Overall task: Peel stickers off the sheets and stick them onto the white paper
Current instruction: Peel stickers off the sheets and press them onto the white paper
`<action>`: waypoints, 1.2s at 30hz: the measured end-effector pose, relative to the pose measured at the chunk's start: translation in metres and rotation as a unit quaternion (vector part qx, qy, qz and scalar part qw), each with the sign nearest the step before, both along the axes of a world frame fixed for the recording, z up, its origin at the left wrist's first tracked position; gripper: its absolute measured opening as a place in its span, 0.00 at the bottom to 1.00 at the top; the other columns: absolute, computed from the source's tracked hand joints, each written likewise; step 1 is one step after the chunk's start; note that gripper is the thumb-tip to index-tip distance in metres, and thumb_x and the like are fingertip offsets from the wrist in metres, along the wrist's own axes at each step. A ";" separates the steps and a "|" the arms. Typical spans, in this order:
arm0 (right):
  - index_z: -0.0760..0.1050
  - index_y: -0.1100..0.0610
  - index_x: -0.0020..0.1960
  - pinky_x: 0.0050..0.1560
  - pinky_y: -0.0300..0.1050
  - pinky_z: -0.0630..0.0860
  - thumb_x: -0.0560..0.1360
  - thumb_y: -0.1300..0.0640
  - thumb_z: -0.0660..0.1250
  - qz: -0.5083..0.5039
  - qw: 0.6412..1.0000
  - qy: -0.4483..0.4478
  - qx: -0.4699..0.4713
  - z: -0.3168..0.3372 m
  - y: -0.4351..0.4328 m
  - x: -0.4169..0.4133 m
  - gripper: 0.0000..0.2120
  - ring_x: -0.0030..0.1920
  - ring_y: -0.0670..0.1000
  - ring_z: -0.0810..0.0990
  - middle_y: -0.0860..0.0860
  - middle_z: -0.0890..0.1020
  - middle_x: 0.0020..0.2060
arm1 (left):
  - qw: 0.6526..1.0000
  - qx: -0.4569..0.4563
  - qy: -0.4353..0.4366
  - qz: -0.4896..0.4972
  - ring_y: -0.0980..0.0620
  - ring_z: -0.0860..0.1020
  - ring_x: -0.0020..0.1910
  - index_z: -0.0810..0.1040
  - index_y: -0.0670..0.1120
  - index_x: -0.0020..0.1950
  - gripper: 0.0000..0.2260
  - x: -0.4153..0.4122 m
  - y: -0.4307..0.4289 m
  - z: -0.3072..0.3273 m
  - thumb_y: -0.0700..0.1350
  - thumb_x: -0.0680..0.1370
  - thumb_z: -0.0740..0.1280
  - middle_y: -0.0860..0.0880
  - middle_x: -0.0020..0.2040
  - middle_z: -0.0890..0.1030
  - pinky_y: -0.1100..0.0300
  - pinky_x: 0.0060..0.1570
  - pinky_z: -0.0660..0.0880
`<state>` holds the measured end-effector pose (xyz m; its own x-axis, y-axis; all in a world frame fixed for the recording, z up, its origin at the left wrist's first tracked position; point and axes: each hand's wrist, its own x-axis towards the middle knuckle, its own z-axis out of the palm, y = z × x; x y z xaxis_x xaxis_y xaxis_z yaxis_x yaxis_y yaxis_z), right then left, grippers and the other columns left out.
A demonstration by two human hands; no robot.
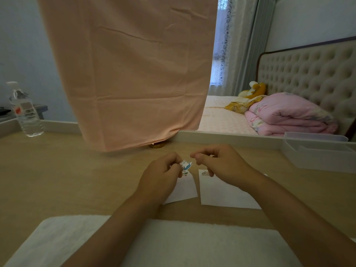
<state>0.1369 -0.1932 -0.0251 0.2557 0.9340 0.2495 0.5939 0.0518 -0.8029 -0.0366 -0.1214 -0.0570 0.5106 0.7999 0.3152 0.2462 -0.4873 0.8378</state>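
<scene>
Left hand [163, 170] pinches a sticker [185, 164] between thumb and fingertips, raised above the far edge of the left paper [183, 191]. Right hand [217, 162] is just beside it, fingers curled with thumb against forefinger; cannot tell if it holds anything. Both papers lie side by side mid-desk [77, 180].

Progress: right paper [221, 193] carries one small sticker [205, 173] at its far left corner and is otherwise bare. Small marks show at the left paper's far edge, too small to read.

Judgement: early stage; the sticker in hand is not yet placed.
</scene>
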 end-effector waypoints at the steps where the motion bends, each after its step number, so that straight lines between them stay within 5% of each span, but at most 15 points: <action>1: 0.85 0.48 0.54 0.36 0.37 0.75 0.80 0.53 0.68 0.011 1.000 0.003 0.001 0.002 -0.001 0.000 0.08 0.29 0.38 0.76 0.44 0.85 0.43 | 1.000 0.010 0.013 -0.012 0.50 0.76 0.40 0.76 0.52 0.36 0.10 -0.001 0.000 0.001 0.47 0.73 0.57 0.52 0.37 0.80 0.43 0.44 0.74; 5: 0.86 0.44 0.52 0.41 0.41 0.78 0.78 0.50 0.70 0.038 0.998 -0.054 -0.015 0.007 -0.002 0.002 0.06 0.32 0.39 0.77 0.40 0.85 0.43 | 0.997 0.038 0.053 -0.042 0.57 0.76 0.40 0.76 0.54 0.35 0.12 0.003 0.001 0.006 0.47 0.71 0.54 0.54 0.38 0.81 0.47 0.46 0.75; 14: 0.85 0.46 0.41 0.33 0.30 0.70 0.75 0.54 0.74 0.026 0.991 -0.125 -0.037 0.021 -0.015 0.031 0.05 0.31 0.37 0.77 0.38 0.83 0.34 | 0.992 0.048 0.094 -0.068 0.59 0.76 0.38 0.77 0.54 0.35 0.13 0.034 -0.004 0.021 0.47 0.70 0.54 0.61 0.35 0.80 0.54 0.40 0.72; 18: 0.82 0.46 0.40 0.32 0.33 0.71 0.76 0.52 0.71 -0.015 0.989 -0.141 -0.044 0.023 -0.025 0.053 0.06 0.29 0.40 0.76 0.35 0.81 0.35 | 0.992 -0.051 0.084 -0.085 0.55 0.79 0.39 0.83 0.50 0.41 0.14 0.064 -0.009 0.035 0.44 0.77 0.57 0.54 0.39 0.84 0.54 0.44 0.75; 22: 0.83 0.50 0.41 0.31 0.35 0.73 0.77 0.53 0.71 -0.085 0.994 -0.055 -0.034 0.021 -0.036 0.088 0.06 0.30 0.43 0.75 0.45 0.84 0.39 | 0.973 -0.193 0.099 -0.080 0.50 0.80 0.40 0.84 0.45 0.49 0.12 0.100 -0.002 0.040 0.42 0.80 0.60 0.51 0.44 0.86 0.56 0.47 0.75; 25: 0.83 0.57 0.43 0.32 0.37 0.71 0.77 0.56 0.72 -0.122 0.990 0.022 -0.061 0.011 -0.044 0.116 0.05 0.32 0.47 0.74 0.52 0.81 0.35 | 0.982 -0.103 0.129 -0.093 0.56 0.79 0.43 0.83 0.49 0.48 0.10 0.123 -0.001 0.024 0.43 0.80 0.62 0.54 0.45 0.84 0.61 0.42 0.74; 31: 0.84 0.59 0.43 0.31 0.37 0.70 0.76 0.58 0.73 -0.147 0.980 0.064 -0.120 -0.017 -0.046 0.148 0.05 0.29 0.45 0.73 0.46 0.79 0.29 | 0.945 0.172 0.247 -0.126 0.59 0.71 0.50 0.80 0.56 0.52 0.06 0.147 0.000 -0.021 0.49 0.78 0.65 0.59 0.50 0.77 0.62 0.47 0.70; 36: 0.85 0.58 0.44 0.26 0.37 0.66 0.76 0.58 0.74 -0.146 0.969 0.088 -0.181 -0.024 -0.045 0.158 0.04 0.27 0.47 0.72 0.47 0.80 0.28 | 0.929 0.250 0.237 -0.131 0.57 0.70 0.54 0.79 0.57 0.56 0.09 0.150 0.004 -0.038 0.55 0.77 0.66 0.58 0.54 0.76 0.58 0.52 0.71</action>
<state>0.2947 -0.2385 -0.0495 0.5309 0.8336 -0.1523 0.3933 -0.4016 -0.8270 0.1134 -0.1169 -0.0947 0.8441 0.4422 0.3033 0.3480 -0.8820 0.3176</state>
